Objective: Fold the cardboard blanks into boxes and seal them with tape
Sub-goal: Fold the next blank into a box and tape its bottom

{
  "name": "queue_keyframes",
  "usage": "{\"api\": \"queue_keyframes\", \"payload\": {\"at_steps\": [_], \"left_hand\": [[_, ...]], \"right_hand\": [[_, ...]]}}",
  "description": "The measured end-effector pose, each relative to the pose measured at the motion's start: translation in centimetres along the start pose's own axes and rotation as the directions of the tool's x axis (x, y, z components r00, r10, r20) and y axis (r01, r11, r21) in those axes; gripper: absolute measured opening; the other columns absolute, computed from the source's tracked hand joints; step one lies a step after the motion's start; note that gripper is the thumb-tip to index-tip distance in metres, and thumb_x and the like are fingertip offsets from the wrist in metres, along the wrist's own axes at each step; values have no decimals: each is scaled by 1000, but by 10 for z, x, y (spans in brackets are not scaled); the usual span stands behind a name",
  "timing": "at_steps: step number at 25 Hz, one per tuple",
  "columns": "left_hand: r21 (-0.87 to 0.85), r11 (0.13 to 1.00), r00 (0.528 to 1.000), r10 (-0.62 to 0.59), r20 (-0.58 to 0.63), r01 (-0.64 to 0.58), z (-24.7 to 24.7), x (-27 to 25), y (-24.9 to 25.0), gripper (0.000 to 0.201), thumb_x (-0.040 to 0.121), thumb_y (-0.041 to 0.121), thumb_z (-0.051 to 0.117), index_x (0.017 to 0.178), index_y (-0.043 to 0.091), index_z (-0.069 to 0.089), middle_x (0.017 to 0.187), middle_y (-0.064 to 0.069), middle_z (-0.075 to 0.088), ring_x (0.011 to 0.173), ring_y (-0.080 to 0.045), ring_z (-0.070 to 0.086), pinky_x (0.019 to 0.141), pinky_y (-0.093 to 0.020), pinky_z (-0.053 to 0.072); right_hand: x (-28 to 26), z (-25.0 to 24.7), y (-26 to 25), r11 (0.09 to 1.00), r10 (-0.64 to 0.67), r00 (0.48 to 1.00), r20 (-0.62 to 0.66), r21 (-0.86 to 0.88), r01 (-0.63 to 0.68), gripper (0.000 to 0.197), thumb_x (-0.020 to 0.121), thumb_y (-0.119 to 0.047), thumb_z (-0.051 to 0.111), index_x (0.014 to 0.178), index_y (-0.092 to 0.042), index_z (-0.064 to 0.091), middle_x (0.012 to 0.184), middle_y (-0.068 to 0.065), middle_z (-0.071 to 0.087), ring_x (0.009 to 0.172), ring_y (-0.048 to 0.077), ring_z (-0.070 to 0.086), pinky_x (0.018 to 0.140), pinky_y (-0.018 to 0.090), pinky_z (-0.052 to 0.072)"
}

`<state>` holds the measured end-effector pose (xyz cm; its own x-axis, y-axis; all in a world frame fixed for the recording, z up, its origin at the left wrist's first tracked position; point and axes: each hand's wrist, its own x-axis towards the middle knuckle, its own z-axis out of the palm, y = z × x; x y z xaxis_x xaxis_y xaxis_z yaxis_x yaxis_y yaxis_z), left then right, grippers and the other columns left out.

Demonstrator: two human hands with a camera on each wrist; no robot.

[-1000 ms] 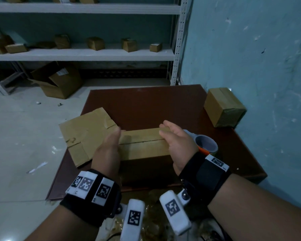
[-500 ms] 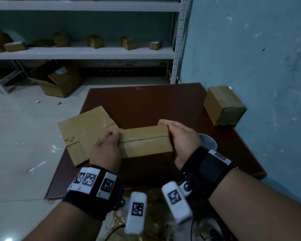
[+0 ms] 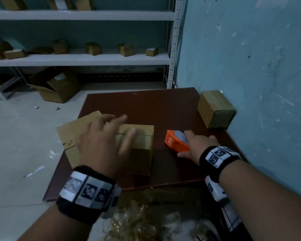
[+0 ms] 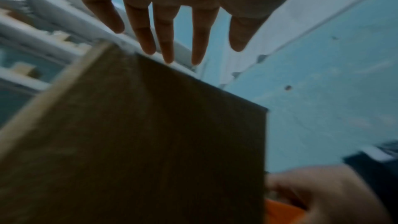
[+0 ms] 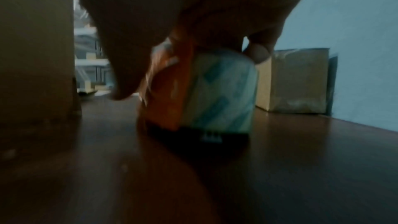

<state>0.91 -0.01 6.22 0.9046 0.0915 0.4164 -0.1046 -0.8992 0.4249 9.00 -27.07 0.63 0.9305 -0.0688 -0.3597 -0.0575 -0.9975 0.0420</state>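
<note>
A folded cardboard box (image 3: pixel 139 143) stands in the middle of the brown table (image 3: pixel 146 105), its top flaps closed along a seam. My left hand (image 3: pixel 104 136) hovers over its top with fingers (image 4: pixel 163 37) straight and spread; whether it touches the box (image 4: pixel 150 142) I cannot tell. To the right, my right hand (image 3: pixel 196 146) grips an orange tape dispenser (image 3: pixel 175 141) with a roll of clear tape; the dispenser (image 5: pixel 193 91) sits on or just above the table. A flat cardboard blank (image 3: pixel 71 136) lies under the box's left side.
A finished taped box (image 3: pixel 215 110) stands at the table's far right against the blue wall. Metal shelves (image 3: pixel 76 58) behind hold several small boxes. An open carton (image 3: pixel 56 86) lies on the floor. Crumpled plastic wrap (image 3: pixel 137 220) sits below the table's near edge.
Both hands have let go of the box's ends. The left hand rose over its top with fingers spread. The right hand moved right and took hold of the tape dispenser.
</note>
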Motion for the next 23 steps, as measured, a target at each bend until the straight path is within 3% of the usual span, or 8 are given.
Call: {"api": "queue_keyframes", "payload": {"at_steps": [3,5,8,12,15,18,21,23], "left_hand": [[261,960,949,18,315,-104,10,-17,24,81,79,96,25,141,49,46,146,7,44,138,-25,35,110,-54,31],[290,939,927,70,368,-186,20,-18,20,69,84,82,41,145,50,39,152,9,37,142,-25,28,114,-53,24],[111,974,932,151,329,-197,22,-7,-3,52,87,49,61,137,50,49,150,16,41,143,-19,33,120,-53,22],[-91,971,932,238,275,-221,20,3,-13,38,79,68,63,102,39,64,128,14,57,119,-11,52,113,-52,38],[-226,947,921,284,268,-226,23,5,-14,22,78,48,72,92,38,59,125,17,59,112,-3,55,121,-57,30],[-359,920,925,265,272,-158,20,7,-23,23,82,34,69,100,44,60,134,26,59,135,3,48,127,-58,15],[-563,826,964,176,199,-35,11,6,-23,46,86,55,58,128,37,64,129,23,65,126,3,56,109,-45,47],[-558,826,963,204,177,-73,4,2,-13,55,87,63,58,134,36,61,121,23,66,116,3,59,93,-23,48]], "right_hand": [[2,-2,7,992,-99,992,-75,68,104,70,91,-56,68,146,-31,33,125,1,67,113,27,66,103,47,44],[-7,-13,18,952,-193,966,-169,206,227,73,91,-46,74,148,-37,30,135,3,63,116,27,65,100,44,50],[-30,-37,33,828,-330,872,-361,333,451,75,89,-32,80,145,-44,30,138,-3,62,120,19,63,102,45,52],[-56,-52,31,707,-463,768,-443,338,621,79,88,-21,80,146,-48,33,137,-11,61,119,16,64,102,44,53],[-63,-57,24,686,-537,731,-421,286,669,79,86,-29,75,146,-55,30,139,-12,59,111,22,67,94,48,56],[-67,-62,22,644,-585,714,-385,315,697,76,87,-29,77,145,-51,34,126,-11,68,97,13,73,87,40,60],[-74,-64,17,638,-624,700,-347,291,713,72,86,-29,79,143,-46,39,110,-15,70,82,1,71,74,23,56],[-79,-65,10,632,-645,694,-320,286,720,71,84,-33,79,142,-44,41,109,-16,69,81,0,70,72,21,58]]}}
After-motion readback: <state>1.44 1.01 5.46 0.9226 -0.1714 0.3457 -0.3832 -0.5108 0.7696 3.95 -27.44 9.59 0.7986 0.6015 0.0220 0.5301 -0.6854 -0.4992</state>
